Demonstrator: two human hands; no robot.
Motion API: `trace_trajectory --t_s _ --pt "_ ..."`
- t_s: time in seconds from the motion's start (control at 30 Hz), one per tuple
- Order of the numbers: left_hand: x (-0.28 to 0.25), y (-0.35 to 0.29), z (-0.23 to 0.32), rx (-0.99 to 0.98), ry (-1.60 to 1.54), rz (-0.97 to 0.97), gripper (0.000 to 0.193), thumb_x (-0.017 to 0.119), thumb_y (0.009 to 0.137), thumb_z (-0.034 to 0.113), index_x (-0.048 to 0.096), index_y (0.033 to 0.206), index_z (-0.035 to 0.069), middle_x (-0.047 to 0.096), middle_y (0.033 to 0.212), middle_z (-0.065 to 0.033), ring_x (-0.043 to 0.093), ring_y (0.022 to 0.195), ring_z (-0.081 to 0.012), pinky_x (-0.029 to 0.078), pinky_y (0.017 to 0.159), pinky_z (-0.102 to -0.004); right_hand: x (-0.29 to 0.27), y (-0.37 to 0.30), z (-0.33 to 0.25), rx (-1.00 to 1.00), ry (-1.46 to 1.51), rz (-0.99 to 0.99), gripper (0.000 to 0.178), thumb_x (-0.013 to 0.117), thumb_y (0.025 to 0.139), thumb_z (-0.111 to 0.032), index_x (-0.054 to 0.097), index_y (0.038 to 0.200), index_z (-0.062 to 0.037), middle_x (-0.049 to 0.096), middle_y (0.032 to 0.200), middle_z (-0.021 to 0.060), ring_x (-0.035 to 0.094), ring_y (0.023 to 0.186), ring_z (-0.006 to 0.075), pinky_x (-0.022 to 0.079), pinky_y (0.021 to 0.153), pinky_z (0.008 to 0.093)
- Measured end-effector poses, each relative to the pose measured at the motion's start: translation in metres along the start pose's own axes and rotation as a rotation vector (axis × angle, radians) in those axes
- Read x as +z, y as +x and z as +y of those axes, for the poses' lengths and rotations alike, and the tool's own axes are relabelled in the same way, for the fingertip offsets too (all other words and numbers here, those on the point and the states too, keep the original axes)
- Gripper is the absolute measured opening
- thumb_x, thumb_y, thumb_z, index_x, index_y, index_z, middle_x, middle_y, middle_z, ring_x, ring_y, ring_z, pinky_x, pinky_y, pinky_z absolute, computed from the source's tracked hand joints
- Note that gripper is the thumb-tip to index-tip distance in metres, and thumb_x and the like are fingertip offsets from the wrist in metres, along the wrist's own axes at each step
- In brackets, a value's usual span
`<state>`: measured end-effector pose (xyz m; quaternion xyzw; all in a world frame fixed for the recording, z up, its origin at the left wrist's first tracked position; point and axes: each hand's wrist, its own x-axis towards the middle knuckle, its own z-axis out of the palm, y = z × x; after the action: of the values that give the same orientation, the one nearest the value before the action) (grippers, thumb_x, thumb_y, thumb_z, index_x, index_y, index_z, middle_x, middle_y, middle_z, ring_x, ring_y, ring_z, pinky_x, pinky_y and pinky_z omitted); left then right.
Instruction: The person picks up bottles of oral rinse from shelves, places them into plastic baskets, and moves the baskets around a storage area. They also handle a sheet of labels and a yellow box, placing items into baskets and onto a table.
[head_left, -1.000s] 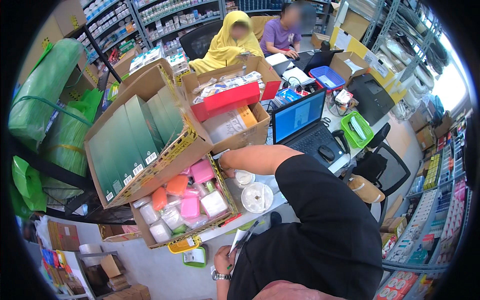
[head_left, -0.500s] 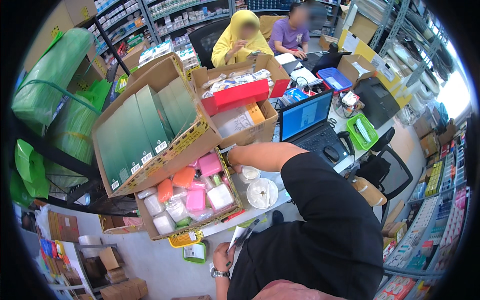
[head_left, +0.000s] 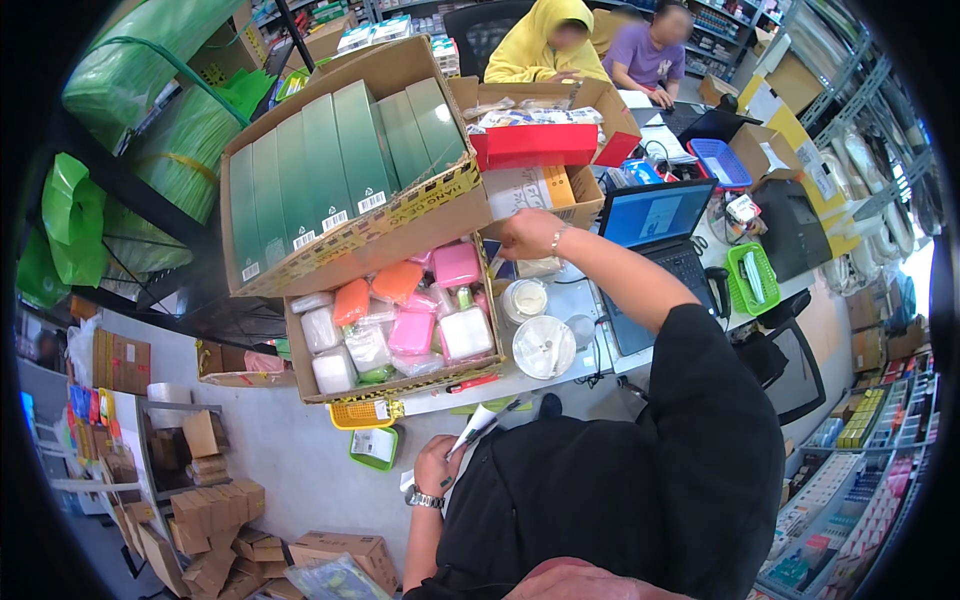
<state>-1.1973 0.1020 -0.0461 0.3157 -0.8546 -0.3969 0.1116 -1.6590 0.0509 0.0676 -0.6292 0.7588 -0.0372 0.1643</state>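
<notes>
My left hand (head_left: 437, 465), with a metal watch at its wrist, grips white paper (head_left: 474, 428) low in front of my body. A dark, narrow thing lies along the paper; its kind is unclear. My right hand (head_left: 530, 236) reaches out over the table beside the lower carton (head_left: 400, 378), its fingers curled downward. What they hold, if anything, is hidden; a small dark piece shows just below them. The lower carton holds pink, orange and white wrapped packs. Closer to me than my right hand stand a tape roll (head_left: 525, 299) and a white round tub or spool (head_left: 544, 347).
A large carton of green boxes (head_left: 345, 150) rests tilted above the lower carton. A laptop (head_left: 655, 225), a green basket (head_left: 752, 278) and a scanner (head_left: 717, 290) stand to the right. Two people sit across the table. Folded cardboard (head_left: 215, 515) lies at lower left.
My right hand has lifted from beside the tape roll and moved farther over the table, toward the open cartons. My left hand still holds the paper. The view has shifted.
</notes>
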Motion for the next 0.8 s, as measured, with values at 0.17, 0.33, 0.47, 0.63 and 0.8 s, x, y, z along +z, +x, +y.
trace_trajectory --t_s 0.17,0.33,0.47,0.63,0.8 --pt "-0.001 -0.002 0.007 0.01 0.008 -0.019 0.014 0.072 0.085 0.017 0.074 0.093 0.006 0.071 0.094 -0.0111 0.068 0.085 -0.0317 0.054 0.074 -0.0389 0.032 -0.028 0.024 0.048 0.648 0.485 0.021 0.08 0.078 -0.022 0.07 0.082 -0.0044 0.069 0.074 0.0065 0.069 0.076 0.0161 0.055 0.071 0.0325" --pt "-0.003 0.004 0.014 0.089 0.01 -0.036 0.014 0.075 0.083 0.014 0.073 0.092 0.003 0.071 0.093 -0.0139 0.068 0.082 -0.0334 0.054 0.071 -0.0389 0.054 -0.031 0.038 0.1 1.048 0.608 0.024 0.079 0.082 -0.014 0.067 0.1 -0.0039 0.069 0.081 0.0043 0.067 0.077 0.0105 0.054 0.07 0.0258" --pt "-0.001 0.004 0.014 0.074 0.009 -0.059 0.014 0.073 0.085 0.019 0.074 0.092 0.006 0.071 0.093 -0.0116 0.068 0.084 -0.0323 0.054 0.072 -0.0396 0.039 -0.035 0.019 0.118 0.949 0.711 0.034 0.078 0.083 -0.016 0.067 0.113 -0.0042 0.07 0.087 0.005 0.068 0.079 0.0109 0.055 0.072 0.026" --pt "0.0 0.006 0.014 0.092 0.036 -0.063 0.015 0.073 0.084 0.019 0.074 0.092 0.006 0.071 0.094 -0.0118 0.068 0.084 -0.0325 0.054 0.072 -0.0398 0.038 -0.047 0.042 0.142 0.982 0.655 0.034 0.076 0.085 -0.014 0.067 0.116 -0.0028 0.072 0.098 0.0075 0.069 0.083 0.012 0.056 0.076 0.027" --pt "-0.003 -0.006 0.013 0.067 0.052 -0.024 0.013 0.071 0.085 0.019 0.074 0.093 0.009 0.07 0.093 -0.0107 0.067 0.084 -0.0322 0.054 0.074 -0.041 -0.023 -0.1 0.021 0.013 1.201 0.646 0.032 0.074 0.087 -0.009 0.065 0.115 0.0018 0.071 0.1 0.009 0.069 0.082 0.0134 0.057 0.074 0.0274"
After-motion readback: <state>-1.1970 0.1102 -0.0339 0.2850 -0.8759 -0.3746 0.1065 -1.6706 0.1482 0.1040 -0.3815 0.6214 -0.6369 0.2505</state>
